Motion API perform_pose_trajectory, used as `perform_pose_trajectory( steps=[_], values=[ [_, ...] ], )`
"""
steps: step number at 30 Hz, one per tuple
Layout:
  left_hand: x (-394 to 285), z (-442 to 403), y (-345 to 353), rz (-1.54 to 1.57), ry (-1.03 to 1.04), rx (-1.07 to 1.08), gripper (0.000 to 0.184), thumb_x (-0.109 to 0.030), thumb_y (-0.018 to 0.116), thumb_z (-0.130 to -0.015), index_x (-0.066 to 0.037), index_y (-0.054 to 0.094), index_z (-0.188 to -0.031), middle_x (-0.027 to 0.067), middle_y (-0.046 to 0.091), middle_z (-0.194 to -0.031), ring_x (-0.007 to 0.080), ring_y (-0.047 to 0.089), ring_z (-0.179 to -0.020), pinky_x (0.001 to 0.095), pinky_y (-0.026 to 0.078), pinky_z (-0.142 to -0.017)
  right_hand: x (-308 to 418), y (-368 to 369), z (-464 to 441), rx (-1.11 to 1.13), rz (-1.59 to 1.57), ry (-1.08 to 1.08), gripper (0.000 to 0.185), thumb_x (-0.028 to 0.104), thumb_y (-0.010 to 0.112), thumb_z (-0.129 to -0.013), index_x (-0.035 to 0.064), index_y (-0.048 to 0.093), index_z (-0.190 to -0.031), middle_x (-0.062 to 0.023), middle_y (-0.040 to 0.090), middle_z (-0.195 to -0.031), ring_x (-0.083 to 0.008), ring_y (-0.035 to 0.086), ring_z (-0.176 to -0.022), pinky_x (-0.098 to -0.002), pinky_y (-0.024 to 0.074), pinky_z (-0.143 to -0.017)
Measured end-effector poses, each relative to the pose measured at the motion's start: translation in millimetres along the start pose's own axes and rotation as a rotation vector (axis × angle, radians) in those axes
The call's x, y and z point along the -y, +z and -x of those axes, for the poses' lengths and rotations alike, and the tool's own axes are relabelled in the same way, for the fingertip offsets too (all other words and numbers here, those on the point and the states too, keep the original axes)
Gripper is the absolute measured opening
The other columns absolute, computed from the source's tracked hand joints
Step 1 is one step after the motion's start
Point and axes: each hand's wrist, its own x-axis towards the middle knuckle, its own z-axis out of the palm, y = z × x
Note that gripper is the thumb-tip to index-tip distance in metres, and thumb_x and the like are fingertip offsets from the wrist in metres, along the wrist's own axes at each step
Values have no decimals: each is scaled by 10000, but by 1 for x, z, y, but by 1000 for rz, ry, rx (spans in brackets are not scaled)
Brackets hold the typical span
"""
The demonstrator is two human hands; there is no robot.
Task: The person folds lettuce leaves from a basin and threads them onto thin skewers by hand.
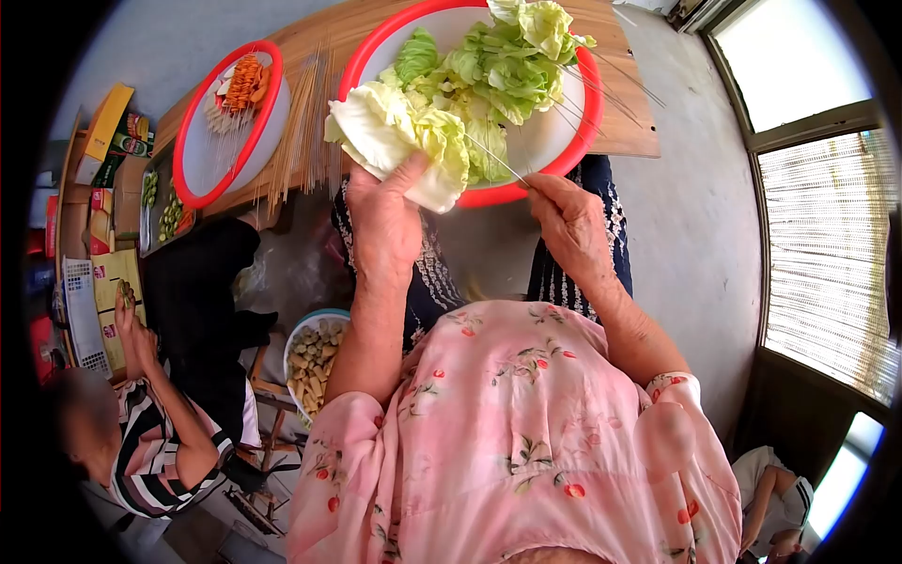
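Observation:
My left hand point(387, 211) is closed around a pale cabbage leaf point(371, 127), with the thumb over its lower edge. Between the fingertips of my right hand point(571, 224) is a thin skewer point(493, 158), which slants up and left to the leaf. Whether its tip pierces the leaf is hidden among the folds. Both hands are at the near rim of a large red-rimmed basin point(584, 127). More green and yellow leaves point(503, 70) fill it, and several skewers stick out from them on the right.
Loose skewers point(305, 132) lie on the wooden table point(620, 113) beside a smaller red-rimmed basin point(246, 169) holding skewered orange pieces point(246, 83). A tub of cut pieces point(315, 362) stands below. A person in a striped top point(155, 442) sits left; another person point(772, 498) is at lower right.

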Motion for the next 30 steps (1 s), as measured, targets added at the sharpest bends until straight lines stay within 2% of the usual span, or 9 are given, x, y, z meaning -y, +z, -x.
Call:
perform_pose_trajectory(
  steps=[1,2,10,13,19,25,28,30],
  values=[
    [-1,-3,-2,2,25,-16,563,79,605,-813,-62,407,-1320,86,504,-1273,223,508,-1144,397,425,-981,3,-4,4,6,-12,11,156,6,567,-829,-19,635,-967,-200,642,-823,-299,645,-713,-326,493,-645],
    [-1,-5,-2,25,51,-12,589,87,598,-813,-76,385,-1338,93,486,-1293,228,504,-1154,405,422,-989,9,-9,8,67,-14,125,172,14,569,-838,-16,633,-995,-196,645,-837,-286,646,-716,-311,489,-652],
    [-3,-13,-1,21,57,-55,612,114,570,-812,-84,362,-1351,103,466,-1315,249,488,-1181,433,447,-969,18,-10,25,176,-33,163,209,41,567,-865,0,625,-1062,-210,648,-898,-294,656,-782,-301,495,-692],
    [-3,-18,-5,33,48,-80,600,122,565,-808,-80,377,-1340,107,470,-1311,252,496,-1173,439,451,-964,2,-2,33,137,-46,23,212,69,551,-899,-3,624,-1085,-91,635,-783,-81,487,-590,-241,445,-570],
    [-2,-19,-7,72,14,-100,586,131,556,-803,-75,393,-1327,106,485,-1295,261,505,-1162,450,455,-956,14,-2,38,198,-136,153,206,46,547,-903,1,629,-1087,-60,649,-827,-59,481,-639,-214,432,-584],
    [-5,-15,-7,51,-11,-67,594,134,544,-806,-83,381,-1335,113,480,-1300,267,509,-1159,447,471,-939,8,3,43,146,-161,89,205,60,553,-909,6,633,-1090,-27,616,-759,-45,441,-606,-210,404,-543],
    [-1,-13,-7,56,-20,-80,601,133,536,-810,-99,377,-1341,114,473,-1308,269,505,-1165,447,474,-936,18,-3,41,209,-196,206,205,68,551,-915,17,639,-1093,-31,619,-763,-43,441,-611,-203,400,-544],
    [2,-13,-7,61,-33,-84,612,131,531,-814,-122,373,-1349,108,467,-1316,273,497,-1176,447,472,-938,18,-3,41,211,-180,190,209,73,546,-919,23,638,-1100,-48,632,-797,-45,453,-630,-195,405,-561]
  ],
)
